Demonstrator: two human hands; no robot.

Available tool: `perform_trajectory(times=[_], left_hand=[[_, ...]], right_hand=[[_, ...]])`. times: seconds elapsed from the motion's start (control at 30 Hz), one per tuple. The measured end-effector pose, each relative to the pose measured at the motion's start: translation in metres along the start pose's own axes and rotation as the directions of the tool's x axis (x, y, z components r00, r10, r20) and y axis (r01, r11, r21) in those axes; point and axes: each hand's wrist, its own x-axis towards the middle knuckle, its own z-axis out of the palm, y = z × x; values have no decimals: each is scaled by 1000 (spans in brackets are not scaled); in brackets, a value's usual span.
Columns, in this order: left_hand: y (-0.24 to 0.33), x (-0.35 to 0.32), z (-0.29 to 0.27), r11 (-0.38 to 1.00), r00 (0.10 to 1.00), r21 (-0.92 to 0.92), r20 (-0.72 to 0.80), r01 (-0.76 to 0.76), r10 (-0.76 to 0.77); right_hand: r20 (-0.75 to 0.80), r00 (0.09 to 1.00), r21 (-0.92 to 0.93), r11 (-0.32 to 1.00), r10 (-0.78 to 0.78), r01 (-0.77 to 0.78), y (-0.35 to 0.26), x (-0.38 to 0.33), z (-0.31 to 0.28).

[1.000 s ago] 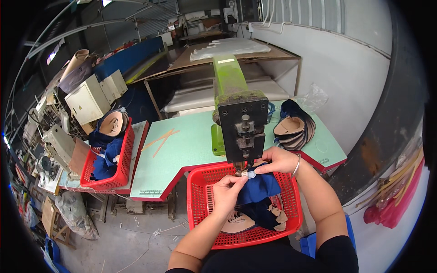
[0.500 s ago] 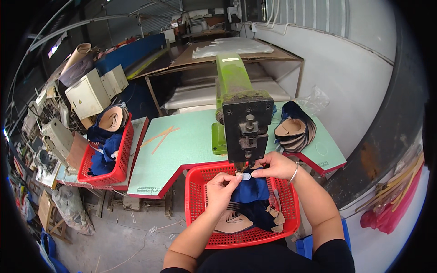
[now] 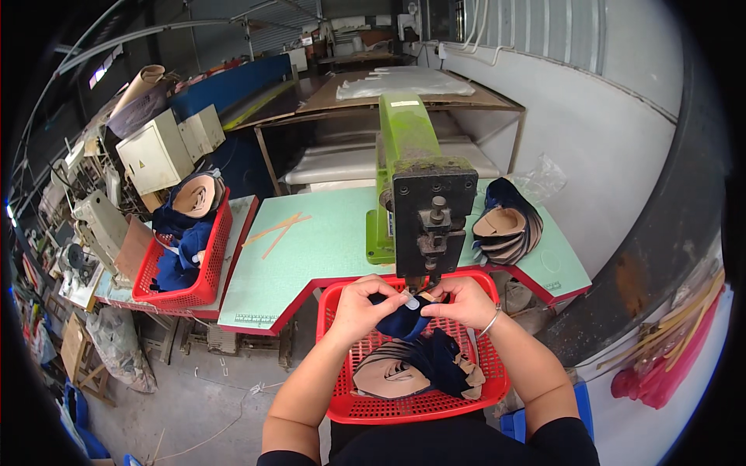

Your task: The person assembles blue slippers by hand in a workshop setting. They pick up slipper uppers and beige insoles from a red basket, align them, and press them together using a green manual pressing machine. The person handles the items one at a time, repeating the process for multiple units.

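My left hand point(image 3: 364, 304) and my right hand point(image 3: 463, 301) together hold a dark blue shoe upper piece point(image 3: 402, 320) just under the black head of a green press machine point(image 3: 423, 202). Both hands pinch it from either side, above a red basket point(image 3: 497, 380) on my lap. The basket holds several more blue and tan shoe pieces point(image 3: 416, 366). A small pale patch shows on the held piece between my thumbs.
A pale green worktable point(image 3: 318, 248) carries the machine, a few wooden sticks point(image 3: 276, 230) and a stack of blue and tan uppers point(image 3: 503, 229) at the right. A second red basket point(image 3: 203, 264) of pieces sits at the left. Beige cabinets and machines stand beyond.
Both hands have drawn closer together on the blue piece and sit a little lower under the machine head.
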Motion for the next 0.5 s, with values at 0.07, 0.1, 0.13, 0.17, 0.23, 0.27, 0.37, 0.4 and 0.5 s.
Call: perform_trajectory(times=[0.07, 0.1, 0.13, 0.17, 0.23, 0.27, 0.37, 0.4, 0.5], left_hand=[[-6, -5, 0, 998, 999, -31, 0, 53, -53], [-12, -8, 3, 993, 997, -101, -11, 69, -70], [-18, -12, 7, 982, 996, -170, -20, 86, -91], [-21, -16, 11, 966, 993, -239, -27, 102, -112], [-18, -25, 20, 889, 974, -409, -3, 206, -228], [-16, -27, 25, 849, 968, -479, 1, 220, -251], [-20, -27, 30, 818, 957, -512, 30, 262, -288], [-17, -25, 31, 829, 958, -493, 36, 264, -284], [-18, -23, 37, 811, 966, -545, -10, 211, -258]], right_hand=[[-4, 1000, 19, 1000, -4, 4, 0, 0, 0], [-6, 1000, 39, 999, 0, 0, 0, 0, -1], [-7, 1000, 60, 998, 7, -6, 0, 1, -3], [15, 1000, 81, 996, 26, -27, -3, 2, -5], [59, 996, 119, 990, 64, -71, -12, 6, -13], [66, 997, 114, 992, 49, -56, -9, 10, -16], [92, 995, 163, 986, 32, -46, -13, 19, -16], [42, 997, 318, 947, -57, 41, -20, 19, -9], [154, 985, 162, 981, 81, -106, -11, 21, -20]])
